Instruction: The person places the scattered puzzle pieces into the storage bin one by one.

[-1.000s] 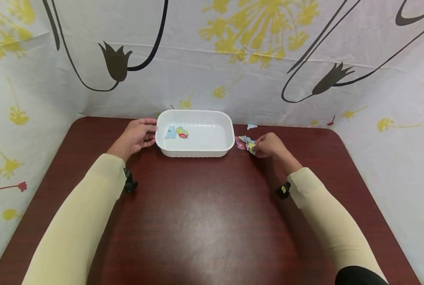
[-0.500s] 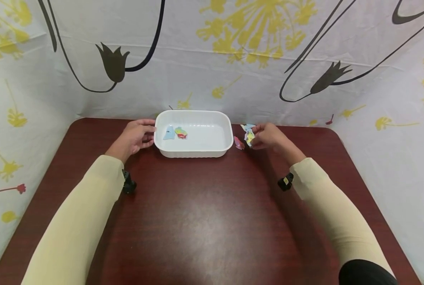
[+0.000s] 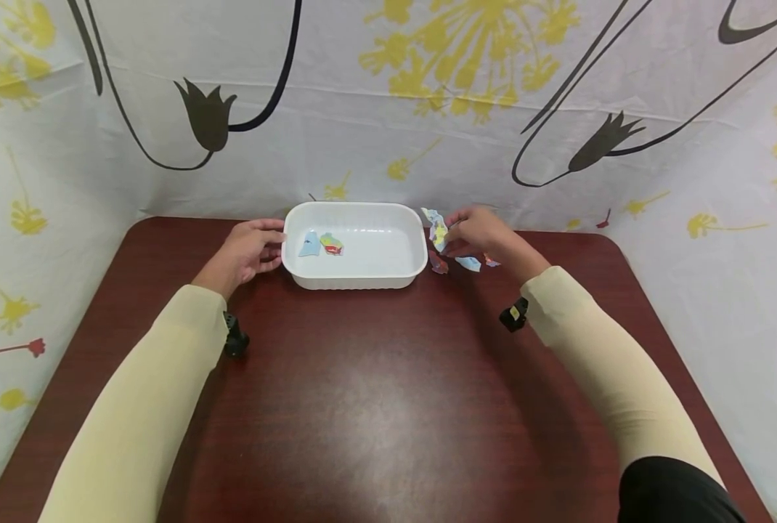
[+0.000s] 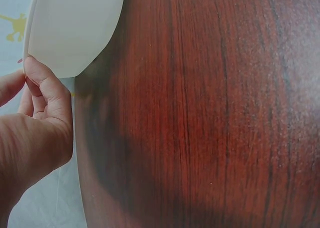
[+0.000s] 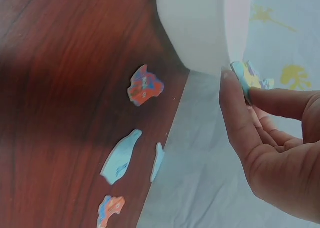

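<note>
A white plastic tub (image 3: pixel 378 254) stands at the back of the table. At its left end my left hand (image 3: pixel 245 249) pinches the rim, as the left wrist view shows up close. Two flat puzzle pieces lie inside the tub: a pale blue piece (image 3: pixel 310 244) and a green-and-red piece (image 3: pixel 332 244). Just off the tub's right end, my right hand (image 3: pixel 480 231) holds a blue-and-yellow puzzle piece (image 5: pixel 246 76) between thumb and fingers, raised above the table. Below it, on the wood, rest a red-and-blue piece (image 5: pixel 145 86) and a light blue piece (image 5: pixel 120 160).
A narrow blue piece (image 5: pixel 157 163) and an orange-and-blue piece (image 5: pixel 110 211) also lie right of the tub. The dark red wooden table (image 3: pixel 336 392) ends against a white patterned cloth (image 3: pixel 349 131) behind and at both sides.
My right hand has lifted the blue-and-yellow piece off the table and carried it left toward the tub, uncovering other pieces beneath. The left hand stays at the rim.
</note>
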Available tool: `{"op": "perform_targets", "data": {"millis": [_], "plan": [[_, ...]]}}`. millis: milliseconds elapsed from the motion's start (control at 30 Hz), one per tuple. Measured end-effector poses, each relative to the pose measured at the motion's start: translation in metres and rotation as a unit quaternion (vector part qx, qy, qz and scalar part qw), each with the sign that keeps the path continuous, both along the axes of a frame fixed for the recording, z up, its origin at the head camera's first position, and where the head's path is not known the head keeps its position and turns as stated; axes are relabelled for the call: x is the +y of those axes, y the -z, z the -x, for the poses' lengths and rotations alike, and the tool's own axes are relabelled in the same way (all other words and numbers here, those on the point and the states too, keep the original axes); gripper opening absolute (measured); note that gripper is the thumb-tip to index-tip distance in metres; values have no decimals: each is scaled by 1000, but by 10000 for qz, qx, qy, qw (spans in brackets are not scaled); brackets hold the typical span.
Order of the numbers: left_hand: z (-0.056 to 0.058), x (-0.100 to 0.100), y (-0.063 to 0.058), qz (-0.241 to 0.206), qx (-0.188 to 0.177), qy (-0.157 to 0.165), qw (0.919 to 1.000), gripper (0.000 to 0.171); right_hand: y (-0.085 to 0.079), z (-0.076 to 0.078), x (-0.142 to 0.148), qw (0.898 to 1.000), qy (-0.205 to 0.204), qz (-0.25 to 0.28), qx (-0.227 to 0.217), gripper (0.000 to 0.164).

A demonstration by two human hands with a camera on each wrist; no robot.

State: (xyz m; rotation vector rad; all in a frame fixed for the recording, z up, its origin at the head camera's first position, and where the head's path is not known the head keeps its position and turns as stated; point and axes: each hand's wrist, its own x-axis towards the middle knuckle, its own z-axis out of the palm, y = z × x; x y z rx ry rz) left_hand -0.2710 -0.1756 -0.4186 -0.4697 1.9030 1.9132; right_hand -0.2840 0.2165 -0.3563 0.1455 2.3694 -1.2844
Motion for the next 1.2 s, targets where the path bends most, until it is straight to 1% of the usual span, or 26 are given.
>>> {"op": "perform_targets", "data": {"millis": [100, 233, 367, 433, 600, 700, 833, 1000, 1200], "plan": [[0, 0, 1, -12, -6, 12, 10000, 44, -2, 3, -7, 9996, -72, -254, -94, 30], [1, -1, 1, -2, -3, 16, 10000, 43, -3, 6, -16, 9991, -201, -367, -76, 32], [0, -2, 2, -6, 0, 24, 10000, 43, -1, 9, -26, 9996, -243, -172, -36, 31], [-1, -3, 2, -13, 1, 19, 10000, 43, 1, 11, -33, 9997, -208, 41, -80, 30], [-1, -3, 1, -18, 5, 24, 10000, 43, 9, 17, -46, 9992, -71, 362, -152, 28], [-1, -3, 0, 2, 2, 46, 10000, 43, 13, 20, -54, 9988, -31, 462, -147, 30], [0, -2, -1, 14, 12, 36, 10000, 44, 14, 23, -64, 9987, -95, 494, -82, 29], [2, -1, -2, -32, 14, 43, 10000, 44, 13, 25, -74, 9992, -176, 348, -74, 26], [4, 0, 0, -33, 43, 45, 10000, 44, 19, 32, -84, 9989, -230, 365, -160, 24]]}}
